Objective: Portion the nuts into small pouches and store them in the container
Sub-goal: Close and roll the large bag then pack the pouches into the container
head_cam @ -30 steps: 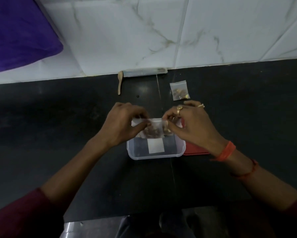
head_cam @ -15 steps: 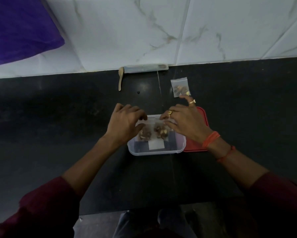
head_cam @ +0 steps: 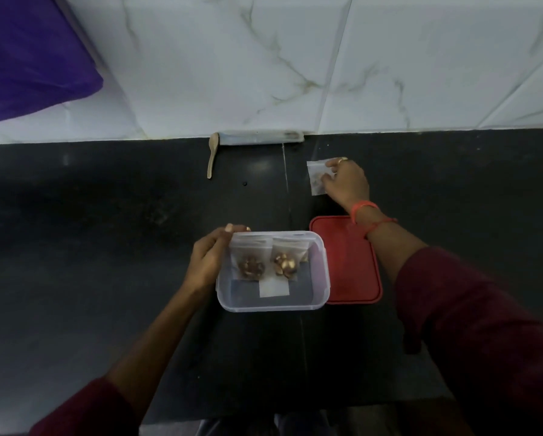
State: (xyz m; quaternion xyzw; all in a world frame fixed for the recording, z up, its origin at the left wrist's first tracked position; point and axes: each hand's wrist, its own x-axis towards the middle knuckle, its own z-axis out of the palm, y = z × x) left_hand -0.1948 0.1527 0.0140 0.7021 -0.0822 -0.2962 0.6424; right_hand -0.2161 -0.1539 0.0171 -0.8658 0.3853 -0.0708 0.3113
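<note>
A clear, soft-cornered rectangular plastic container point(head_cam: 273, 305) sits near the middle of the matte black counter point(head_cam: 91, 247), its long axis running left to right and its open top facing up. The left hand point(head_cam: 208, 259) grips its left wall, the fingers point(head_cam: 237, 228) curled over the far-left corner. Inside, two small glossy transparent pouches lie flat side by side against the far wall. The left pouch point(head_cam: 250, 262) and the right pouch point(head_cam: 285, 262) both have their sealed strips toward the wall, with brown nuts point(head_cam: 284, 265) bunched at their near ends. A white square label point(head_cam: 274, 289) shows through the container's floor in front of them. A flat red lid point(head_cam: 348, 272) with rounded corners lies just beside the container's right wall, touching or nearly so. Farther back and to the right, a loose pouch point(head_cam: 314, 179) lies on the counter, its long axis running from the wall toward the person. The right hand point(head_cam: 347, 184) pinches its right edge with curled fingers, an orange band point(head_cam: 362, 209) at the wrist. A slim wooden spoon point(head_cam: 213, 154) lies lengthwise with its bowl at the marbled white tile wall point(head_cam: 263, 58), and purple cloth point(head_cam: 28, 58) hangs at the upper left. A broad stretch of dark counter reaches left of the container, and the counter's near edge runs well below it.
</note>
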